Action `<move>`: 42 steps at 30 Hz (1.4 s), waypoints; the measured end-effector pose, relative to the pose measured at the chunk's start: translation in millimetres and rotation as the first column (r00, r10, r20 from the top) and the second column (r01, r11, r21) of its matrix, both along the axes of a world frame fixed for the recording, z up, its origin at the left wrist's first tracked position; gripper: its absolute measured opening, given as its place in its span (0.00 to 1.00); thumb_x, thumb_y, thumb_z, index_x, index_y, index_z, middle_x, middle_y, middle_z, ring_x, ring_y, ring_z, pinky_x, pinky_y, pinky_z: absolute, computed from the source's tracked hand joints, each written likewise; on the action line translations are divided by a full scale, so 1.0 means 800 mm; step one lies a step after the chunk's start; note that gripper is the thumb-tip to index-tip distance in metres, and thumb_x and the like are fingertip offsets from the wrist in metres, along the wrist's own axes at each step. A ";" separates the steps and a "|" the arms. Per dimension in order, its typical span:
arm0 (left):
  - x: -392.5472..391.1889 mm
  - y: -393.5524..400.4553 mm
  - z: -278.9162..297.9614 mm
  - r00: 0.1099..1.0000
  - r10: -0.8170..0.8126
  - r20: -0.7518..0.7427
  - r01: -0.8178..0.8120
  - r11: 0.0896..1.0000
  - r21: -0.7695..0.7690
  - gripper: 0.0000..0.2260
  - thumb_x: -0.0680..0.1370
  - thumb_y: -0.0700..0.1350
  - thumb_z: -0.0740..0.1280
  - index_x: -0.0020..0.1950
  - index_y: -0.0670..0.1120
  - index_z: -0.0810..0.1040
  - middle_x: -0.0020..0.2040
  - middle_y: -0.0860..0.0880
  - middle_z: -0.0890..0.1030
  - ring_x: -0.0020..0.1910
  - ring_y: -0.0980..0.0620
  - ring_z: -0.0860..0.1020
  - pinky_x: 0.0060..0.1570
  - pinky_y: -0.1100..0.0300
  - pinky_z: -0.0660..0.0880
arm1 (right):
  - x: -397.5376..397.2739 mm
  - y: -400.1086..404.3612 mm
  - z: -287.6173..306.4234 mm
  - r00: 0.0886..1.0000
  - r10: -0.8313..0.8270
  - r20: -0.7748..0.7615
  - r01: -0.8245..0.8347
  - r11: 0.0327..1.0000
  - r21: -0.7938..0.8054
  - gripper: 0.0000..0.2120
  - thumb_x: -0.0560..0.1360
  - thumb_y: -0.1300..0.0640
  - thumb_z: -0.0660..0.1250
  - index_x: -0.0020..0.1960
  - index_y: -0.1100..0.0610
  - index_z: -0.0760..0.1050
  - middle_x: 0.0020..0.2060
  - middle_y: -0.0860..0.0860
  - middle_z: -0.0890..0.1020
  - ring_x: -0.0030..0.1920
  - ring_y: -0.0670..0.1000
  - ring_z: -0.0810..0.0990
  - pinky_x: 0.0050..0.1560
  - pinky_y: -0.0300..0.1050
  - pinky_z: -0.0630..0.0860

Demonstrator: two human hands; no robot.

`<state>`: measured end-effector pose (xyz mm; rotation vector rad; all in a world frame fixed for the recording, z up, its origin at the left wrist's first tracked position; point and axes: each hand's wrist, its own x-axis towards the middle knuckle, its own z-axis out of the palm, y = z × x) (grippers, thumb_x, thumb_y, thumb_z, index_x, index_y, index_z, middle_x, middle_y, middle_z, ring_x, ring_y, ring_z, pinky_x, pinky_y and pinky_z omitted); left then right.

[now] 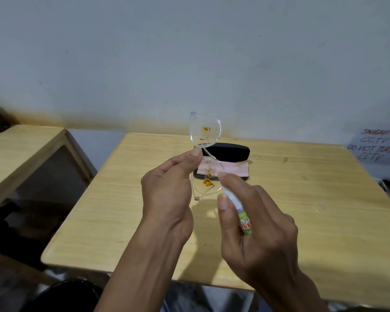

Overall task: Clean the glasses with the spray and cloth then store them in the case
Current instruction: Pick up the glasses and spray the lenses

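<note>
— Glasses [205, 154]? 
— Held upright above the surface [302, 199], orange smears on both lenses, pinched at the bridge by left hand [167, 194] fingers [195, 153].
— Right hand [257, 230]? 
— Fingers wrapped round spray bottle [241, 216], beside the lower lens. 
— Behind? 
— Pink cloth [234, 168] against black case [230, 152].

Two wooden tables [302, 199] [20, 149] – handwritten CCTV sign [376, 145] on wall [189, 52]

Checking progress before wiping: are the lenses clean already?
No, both lenses of the glasses show orange-brown smears, held in the left hand.
</note>
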<state>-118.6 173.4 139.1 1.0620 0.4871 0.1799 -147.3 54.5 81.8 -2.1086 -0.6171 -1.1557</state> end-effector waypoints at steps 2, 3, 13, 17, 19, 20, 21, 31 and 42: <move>0.000 -0.002 0.001 1.000 0.007 0.006 -0.007 1.000 0.008 0.02 0.71 0.40 0.75 0.42 0.45 0.85 0.30 0.59 0.83 0.26 0.70 0.77 0.43 0.65 0.66 | 0.002 -0.001 -0.002 1.000 0.002 0.008 -0.002 1.000 0.001 0.13 0.79 0.59 0.66 0.64 0.53 0.75 0.39 0.53 0.82 0.31 0.54 0.79 0.27 0.46 0.73; 0.000 -0.003 0.002 1.000 0.011 0.010 -0.011 1.000 0.011 0.02 0.71 0.40 0.75 0.42 0.45 0.85 0.30 0.59 0.83 0.27 0.71 0.77 0.43 0.65 0.66 | 0.004 -0.002 -0.003 1.000 0.009 0.013 -0.009 1.000 0.004 0.12 0.79 0.59 0.66 0.63 0.54 0.76 0.40 0.53 0.83 0.32 0.54 0.79 0.28 0.45 0.73; -0.001 -0.001 0.002 1.000 -0.012 0.025 0.012 1.000 0.029 0.02 0.71 0.41 0.74 0.43 0.45 0.84 0.31 0.60 0.83 0.26 0.70 0.76 0.43 0.64 0.65 | -0.007 -0.012 0.002 0.990 0.059 -0.131 -0.030 0.978 0.208 0.12 0.79 0.55 0.64 0.61 0.47 0.76 0.45 0.38 0.81 0.35 0.42 0.78 0.38 0.31 0.72; -0.002 0.008 0.001 0.996 -0.072 0.054 0.068 0.995 0.066 0.02 0.72 0.43 0.73 0.44 0.47 0.84 0.35 0.59 0.85 0.33 0.69 0.79 0.44 0.63 0.64 | 0.009 -0.026 0.010 0.629 0.660 -0.411 -0.062 0.570 0.819 0.07 0.78 0.53 0.67 0.56 0.45 0.78 0.32 0.52 0.76 0.18 0.49 0.63 0.22 0.35 0.62; -0.005 0.009 0.001 0.992 -0.106 0.068 0.100 0.991 0.088 0.03 0.72 0.44 0.73 0.44 0.47 0.83 0.37 0.57 0.85 0.35 0.68 0.79 0.44 0.63 0.65 | 0.026 -0.039 0.012 0.403 0.835 -0.375 0.014 0.404 0.915 0.10 0.76 0.52 0.66 0.57 0.49 0.78 0.33 0.57 0.75 0.18 0.48 0.62 0.21 0.32 0.59; -0.006 0.009 0.001 0.990 -0.120 0.075 0.112 0.989 0.100 0.02 0.73 0.44 0.72 0.44 0.47 0.83 0.37 0.58 0.84 0.35 0.68 0.79 0.44 0.63 0.65 | 0.034 -0.044 0.012 0.305 0.888 -0.343 0.028 0.352 0.936 0.11 0.76 0.53 0.64 0.58 0.50 0.77 0.33 0.57 0.75 0.17 0.47 0.62 0.20 0.31 0.59; -0.007 0.008 0.000 0.988 -0.128 0.082 0.119 0.987 0.109 0.02 0.73 0.44 0.72 0.44 0.47 0.83 0.36 0.58 0.84 0.34 0.69 0.79 0.44 0.63 0.65 | 0.041 -0.048 0.012 0.228 0.921 -0.316 0.026 0.318 0.948 0.12 0.77 0.54 0.62 0.59 0.51 0.77 0.33 0.57 0.75 0.17 0.46 0.62 0.19 0.31 0.59; -0.006 0.013 -0.006 0.980 -0.151 0.133 0.130 0.979 0.158 0.04 0.74 0.42 0.70 0.47 0.43 0.82 0.33 0.59 0.84 0.32 0.69 0.79 0.29 0.77 0.70 | 0.064 -0.046 0.013 0.076 0.936 -0.344 -0.008 0.346 0.938 0.13 0.77 0.55 0.63 0.61 0.54 0.76 0.32 0.57 0.74 0.16 0.44 0.61 0.19 0.31 0.57; 0.000 0.022 -0.011 0.983 -0.162 0.092 0.149 0.980 0.131 0.07 0.73 0.43 0.71 0.49 0.43 0.83 0.35 0.59 0.84 0.33 0.70 0.79 0.45 0.63 0.66 | 0.061 -0.030 0.018 0.199 0.896 -0.396 -0.029 0.409 0.912 0.06 0.77 0.55 0.65 0.51 0.52 0.80 0.31 0.56 0.74 0.16 0.46 0.60 0.19 0.30 0.59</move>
